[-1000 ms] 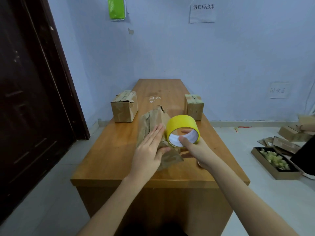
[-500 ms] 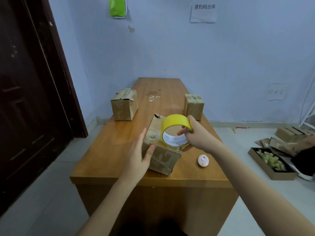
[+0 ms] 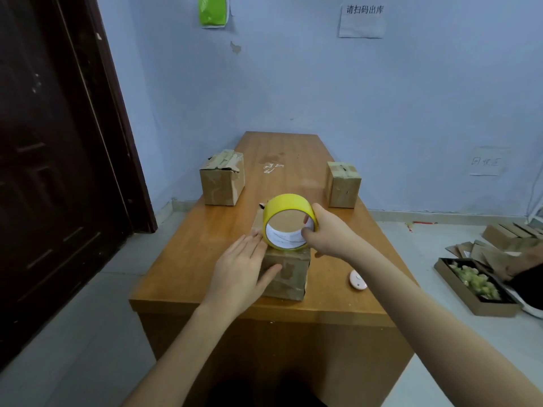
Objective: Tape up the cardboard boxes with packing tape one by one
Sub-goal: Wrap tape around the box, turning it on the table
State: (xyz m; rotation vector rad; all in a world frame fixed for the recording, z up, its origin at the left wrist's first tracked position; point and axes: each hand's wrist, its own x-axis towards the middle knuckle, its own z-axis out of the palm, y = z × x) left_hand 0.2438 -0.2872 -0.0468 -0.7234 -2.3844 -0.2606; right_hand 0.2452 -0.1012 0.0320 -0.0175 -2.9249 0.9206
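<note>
While the left hand (image 3: 241, 274) lies flat with straight fingers on the near box (image 3: 286, 274), pinning it at the table's 6 o'clock edge, the right hand (image 3: 329, 233) grips the yellow tape roll (image 3: 286, 221) by its rim, thumb inside the core, roll resting on the box top. No free tape end visible. Suggest: find the end, stick it down on the near face, pull the roll toward 12 along the flap seam, left palm smoothing behind. Keep the box pinned, it looks light. Wooden table (image 3: 205, 259): two more boxes, one at 10 (image 3: 221, 183), one at 2 (image 3: 342, 186); pink disc (image 3: 358, 279) at 4. Blue wall, dark door at 9, cardboard scraps on floor at 3.
</note>
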